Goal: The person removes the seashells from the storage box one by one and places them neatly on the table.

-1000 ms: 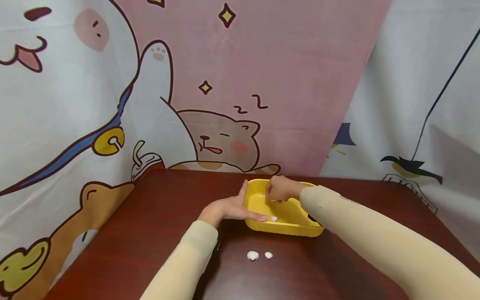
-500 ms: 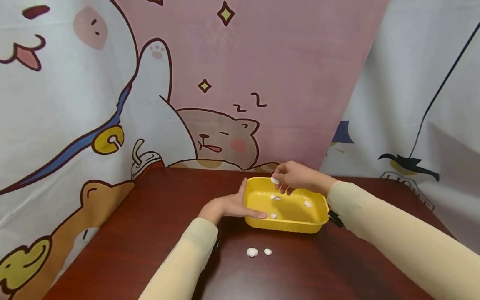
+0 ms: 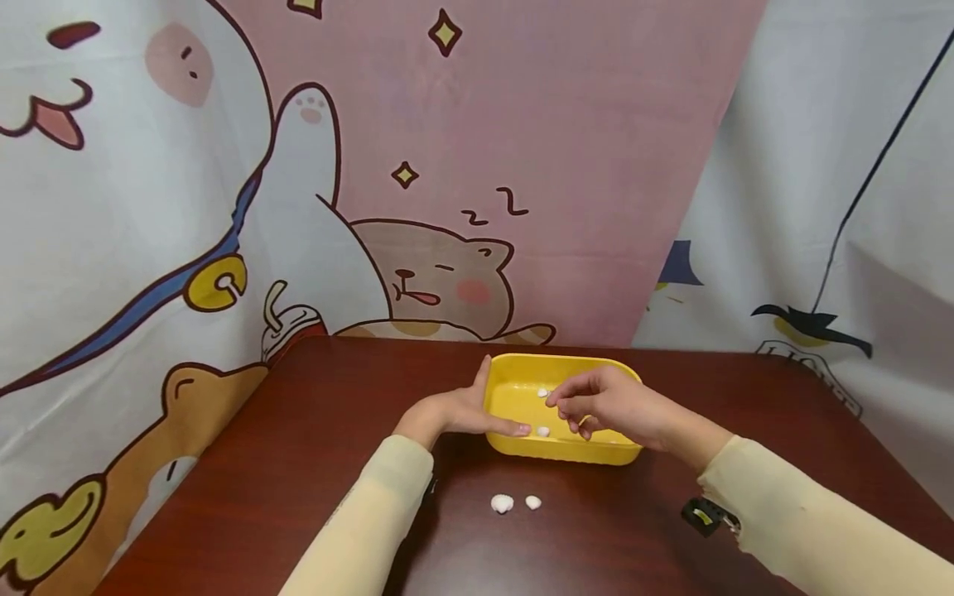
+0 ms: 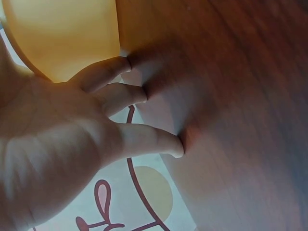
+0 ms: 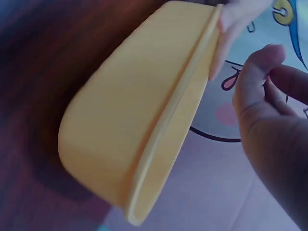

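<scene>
A yellow plastic tray (image 3: 562,453) stands on the table, with white seashells (image 3: 543,431) inside. My left hand (image 3: 464,410) steadies its left end: the thumb lies along the near rim and another finger points up along the left side. In the left wrist view, straight fingers (image 4: 151,138) reach down beside the yellow wall. Above the tray's right half is my right hand (image 3: 614,406), thumb and index fingertips pinched together. The seashell it lifted is hidden by the fingers now. On the table in front lie a larger ribbed seashell (image 3: 502,503) and a smaller seashell (image 3: 532,502).
The dark reddish-brown table (image 3: 358,389) runs back to a printed cloth (image 3: 596,165) with cartoon animals. A small black device (image 3: 701,516) hangs under my right wrist.
My right hand reached into the tray, lifted a seashell above the far rim, then came back lower and nearer over the tray. My left hand stays at the tray's left end.
</scene>
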Action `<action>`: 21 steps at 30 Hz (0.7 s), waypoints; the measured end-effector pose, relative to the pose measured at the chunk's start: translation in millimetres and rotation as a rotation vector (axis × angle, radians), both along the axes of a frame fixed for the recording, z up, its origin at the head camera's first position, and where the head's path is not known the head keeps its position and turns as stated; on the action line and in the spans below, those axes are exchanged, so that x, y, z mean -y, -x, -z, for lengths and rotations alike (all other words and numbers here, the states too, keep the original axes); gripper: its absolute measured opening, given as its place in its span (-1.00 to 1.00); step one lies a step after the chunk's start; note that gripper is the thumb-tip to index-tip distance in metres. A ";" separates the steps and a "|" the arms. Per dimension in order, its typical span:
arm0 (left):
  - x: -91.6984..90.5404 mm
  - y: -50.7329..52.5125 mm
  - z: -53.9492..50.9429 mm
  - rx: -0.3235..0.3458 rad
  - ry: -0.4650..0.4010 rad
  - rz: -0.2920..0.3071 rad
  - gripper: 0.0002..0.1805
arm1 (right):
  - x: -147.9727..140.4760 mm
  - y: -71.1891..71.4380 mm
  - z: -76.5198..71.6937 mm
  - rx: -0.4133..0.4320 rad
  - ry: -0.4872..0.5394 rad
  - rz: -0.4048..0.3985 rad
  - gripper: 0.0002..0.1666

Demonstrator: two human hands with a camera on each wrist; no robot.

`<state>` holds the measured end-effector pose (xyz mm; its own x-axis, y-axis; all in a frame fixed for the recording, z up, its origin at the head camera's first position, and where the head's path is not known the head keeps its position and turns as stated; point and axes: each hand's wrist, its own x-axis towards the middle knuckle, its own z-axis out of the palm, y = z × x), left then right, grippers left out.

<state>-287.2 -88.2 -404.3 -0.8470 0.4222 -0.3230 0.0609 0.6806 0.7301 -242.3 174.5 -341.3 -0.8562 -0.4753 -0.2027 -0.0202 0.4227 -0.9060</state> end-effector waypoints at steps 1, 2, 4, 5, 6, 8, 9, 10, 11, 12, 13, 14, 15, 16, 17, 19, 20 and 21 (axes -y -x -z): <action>-0.2 0.4 -0.5 -0.001 0.000 -0.001 0.61 | 0.5 1.1 2.2 -0.051 -0.040 -0.003 -0.74; -0.3 0.8 -0.9 -0.003 0.002 -0.002 0.61 | 0.9 3.4 4.4 -0.102 -0.086 -0.006 -0.75; -0.7 1.1 -0.7 -0.002 0.005 -0.004 0.61 | 2.1 10.3 10.0 -0.188 -0.179 -0.009 -0.78; -0.9 1.1 -0.1 0.000 0.001 -0.003 0.61 | 2.6 14.7 13.5 -0.216 -0.217 -0.014 -0.78; -1.1 1.1 0.4 0.002 -0.004 -0.003 0.61 | 3.0 19.5 17.4 -0.232 -0.245 -0.026 -0.77; -0.1 0.9 2.3 0.006 -0.010 -0.005 0.61 | 5.9 29.7 25.8 -0.219 -0.286 -0.061 -0.74; 0.4 0.9 3.2 0.008 -0.013 -0.004 0.61 | 7.8 34.3 30.8 -0.196 -0.296 -0.086 -0.73; 0.9 0.7 3.8 0.008 -0.014 -0.002 0.61 | 10.1 38.2 35.8 -0.172 -0.309 -0.115 -0.71; 1.5 0.4 4.4 0.007 -0.009 0.001 0.61 | 12.6 41.2 40.6 -0.148 -0.323 -0.149 -0.72; 2.2 0.2 4.9 0.004 0.000 0.004 0.62 | 15.5 43.8 45.0 -0.139 -0.345 -0.191 -0.71; 2.7 0.1 5.1 -0.002 0.009 0.008 0.62 | 18.7 46.0 49.3 -0.144 -0.366 -0.236 -0.70; 3.3 -0.1 5.0 -0.006 0.014 0.010 0.62 | 22.1 47.9 53.0 -0.152 -0.377 -0.274 -0.69; 3.6 -0.1 4.6 -0.013 0.019 0.014 0.63 | 25.6 49.4 56.2 -0.168 -0.387 -0.306 -0.67; 3.8 -0.3 4.0 -0.020 0.022 0.016 0.63 | 28.9 50.8 58.8 -0.190 -0.398 -0.329 -0.64; 3.8 -0.3 3.7 -0.026 0.025 0.016 0.63 | 32.0 52.0 60.9 -0.220 -0.404 -0.351 -0.62; 3.3 -0.4 2.8 -0.030 0.017 0.020 0.62 | 38.0 54.7 65.2 -0.261 -0.395 -0.366 -0.63; 3.0 -0.6 2.7 -0.028 0.014 0.023 0.62 | 40.2 55.8 67.3 -0.271 -0.389 -0.363 -0.66; 2.6 -0.8 2.7 -0.029 0.012 0.027 0.62 | 42.1 56.9 69.5 -0.289 -0.388 -0.366 -0.70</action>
